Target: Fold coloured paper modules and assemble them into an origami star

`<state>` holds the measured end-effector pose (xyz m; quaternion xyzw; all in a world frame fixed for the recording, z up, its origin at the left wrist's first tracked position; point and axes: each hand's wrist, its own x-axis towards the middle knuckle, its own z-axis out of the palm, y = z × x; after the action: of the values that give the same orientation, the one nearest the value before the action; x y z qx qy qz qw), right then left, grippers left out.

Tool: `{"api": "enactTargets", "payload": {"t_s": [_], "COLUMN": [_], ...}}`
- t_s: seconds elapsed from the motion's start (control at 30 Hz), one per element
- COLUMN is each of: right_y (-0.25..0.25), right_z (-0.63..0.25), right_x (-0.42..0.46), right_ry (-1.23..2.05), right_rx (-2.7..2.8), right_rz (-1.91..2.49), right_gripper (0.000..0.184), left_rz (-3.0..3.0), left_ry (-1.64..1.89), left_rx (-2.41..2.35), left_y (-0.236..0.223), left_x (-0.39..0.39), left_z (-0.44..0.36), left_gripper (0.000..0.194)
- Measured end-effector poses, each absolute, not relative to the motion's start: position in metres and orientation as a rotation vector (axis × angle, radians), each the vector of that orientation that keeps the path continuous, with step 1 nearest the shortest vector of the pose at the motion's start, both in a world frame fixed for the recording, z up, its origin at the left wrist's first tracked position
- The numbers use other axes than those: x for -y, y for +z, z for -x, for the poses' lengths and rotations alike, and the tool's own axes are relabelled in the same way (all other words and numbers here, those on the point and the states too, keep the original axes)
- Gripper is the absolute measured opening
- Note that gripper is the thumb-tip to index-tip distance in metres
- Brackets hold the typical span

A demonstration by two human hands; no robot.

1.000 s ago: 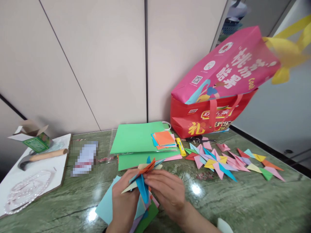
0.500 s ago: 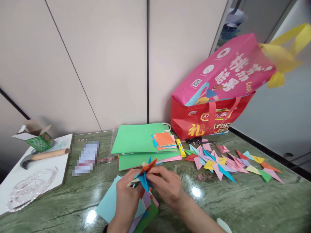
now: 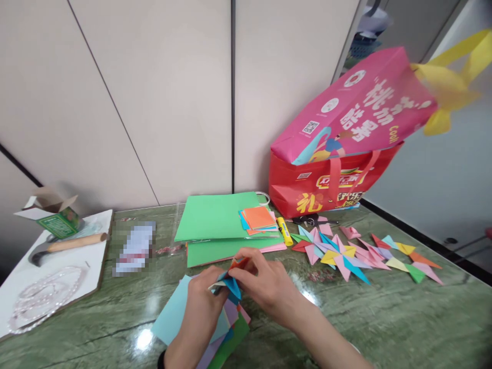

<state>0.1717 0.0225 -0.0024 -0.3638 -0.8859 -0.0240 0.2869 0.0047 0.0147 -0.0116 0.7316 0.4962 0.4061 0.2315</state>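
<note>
Both hands meet over the near middle of the table around a folded paper star (image 3: pixel 233 290) with blue, orange and pale points. My left hand (image 3: pixel 203 302) pinches its left side, while the fingers of my right hand (image 3: pixel 265 284) close on its orange and blue points. Much of the star is hidden by my fingers. Beneath my hands lie loose sheets of coloured paper (image 3: pixel 171 312), light blue, purple and green. To the right rest several finished-looking folded paper stars (image 3: pixel 340 253) in mixed colours.
Behind my hands sit green paper packs (image 3: pixel 215 218), small orange squares (image 3: pixel 259 219) and a yellow glue stick (image 3: pixel 285 231). A red bag (image 3: pixel 300 189) carries a pink bag (image 3: pixel 346 113). At left, a white board (image 3: pixel 90 261) holds a wooden-handled sickle (image 3: pixel 77 243), beads and an open box (image 3: pixel 59 223).
My right hand has moved up and over the star, its fingers now covering the orange point. The star's points show less than before. My left hand keeps its hold.
</note>
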Motion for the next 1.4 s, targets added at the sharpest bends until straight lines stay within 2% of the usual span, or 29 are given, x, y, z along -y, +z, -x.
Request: {"api": "enactTargets", "payload": {"t_s": [0.17, 0.63, 0.93, 1.4], "right_y": [-0.003, 0.006, 0.008, 0.009], "right_z": [-0.172, -0.17, -0.169, -0.171], "right_x": [-0.023, -0.021, -0.021, -0.019], "right_ry": [-0.161, -0.182, -0.273, -0.215], "right_rx": [2.379, 2.426, 2.517, 2.577], "right_rz": [0.957, 0.983, 1.027, 0.965], "right_gripper": [0.01, 0.006, 0.011, 0.012], "left_rz": [-2.143, -2.219, -2.219, -2.162], "left_ry": [1.02, 0.965, 0.977, 0.908], "left_rx": [-1.418, -1.446, -1.446, -1.462], "left_y": [-0.013, -0.01, -0.021, -0.024], "left_x": [-0.018, -0.018, -0.018, -0.018], "left_z": [-0.002, -0.006, -0.008, -0.008], "left_gripper": [0.019, 0.02, 0.021, 0.017]}}
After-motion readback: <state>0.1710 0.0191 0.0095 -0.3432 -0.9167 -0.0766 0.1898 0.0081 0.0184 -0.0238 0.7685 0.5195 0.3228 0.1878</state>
